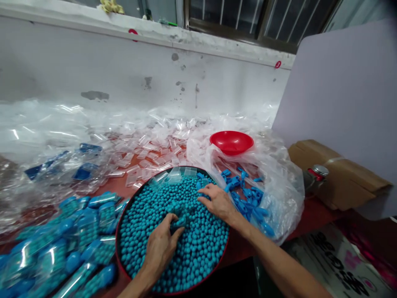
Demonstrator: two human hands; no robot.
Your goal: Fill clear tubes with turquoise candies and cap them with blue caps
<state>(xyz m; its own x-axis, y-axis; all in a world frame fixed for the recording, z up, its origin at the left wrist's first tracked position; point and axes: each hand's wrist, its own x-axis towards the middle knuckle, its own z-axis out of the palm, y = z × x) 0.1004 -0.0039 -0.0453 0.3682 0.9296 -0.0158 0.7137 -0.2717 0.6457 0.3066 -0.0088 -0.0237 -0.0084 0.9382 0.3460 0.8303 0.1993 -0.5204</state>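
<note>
A round basin with a dark red rim is heaped with small blue balls. Over its middle, my left hand is closed around a small clear plastic container with blue balls in it, partly hidden by the fingers. My right hand is over the basin's right side, fingers curled together at a small blue plastic cap. Several empty clear containers lie at the basin's far edge. More blue caps sit in an open clear bag on the right.
Filled clear containers with blue caps are piled at the left. Empty clear containers are strewn behind the basin, beside plastic bags. A red bowl rests on the clear bag. Folded cardboard and a metal-lidded jar stand right.
</note>
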